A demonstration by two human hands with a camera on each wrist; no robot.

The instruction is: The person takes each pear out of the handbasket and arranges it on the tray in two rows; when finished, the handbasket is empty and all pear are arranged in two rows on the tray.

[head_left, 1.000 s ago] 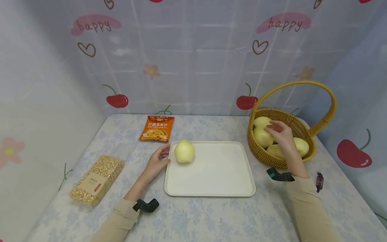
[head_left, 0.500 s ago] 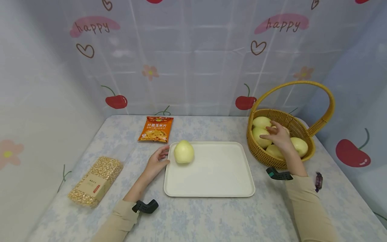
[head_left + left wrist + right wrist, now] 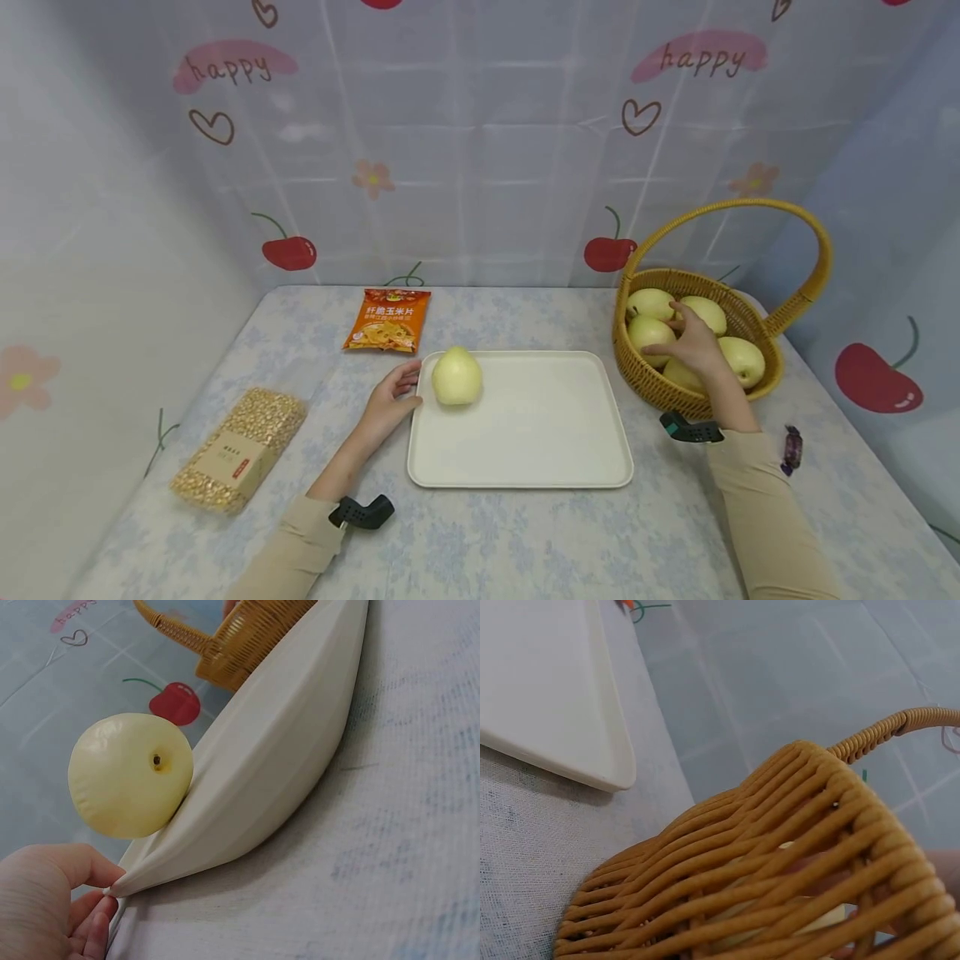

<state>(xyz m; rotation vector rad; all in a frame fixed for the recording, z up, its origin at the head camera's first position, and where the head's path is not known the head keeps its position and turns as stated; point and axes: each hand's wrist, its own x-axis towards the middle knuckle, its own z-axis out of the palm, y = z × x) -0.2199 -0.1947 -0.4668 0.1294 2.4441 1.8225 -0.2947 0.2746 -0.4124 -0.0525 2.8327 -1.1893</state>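
Note:
A pale yellow pear (image 3: 457,377) stands at the left end of a white tray (image 3: 532,433). My left hand (image 3: 386,404) pinches the tray's left rim; in the left wrist view its thumb and fingers meet at the rim below the pear (image 3: 127,776). On the right, a wicker basket (image 3: 637,379) holds several pears. My right hand (image 3: 699,343) reaches inside it, thumb and fingers spread beside the left-hand pear (image 3: 647,333). The right wrist view has the basket's weave (image 3: 727,877) in front, hiding most of this hand.
A bag of corn kernels (image 3: 240,450) lies at the left of the table. Behind the tray is an orange snack packet (image 3: 387,320). A purple wrapped candy (image 3: 792,450) lies right of my right sleeve. The basket's tall handle (image 3: 750,204) arches above it.
The right hand has shifted slightly left and lower in the basket, with thumb and fingers wider apart, uncovering the pear at the back. The left hand stays at the tray rim.

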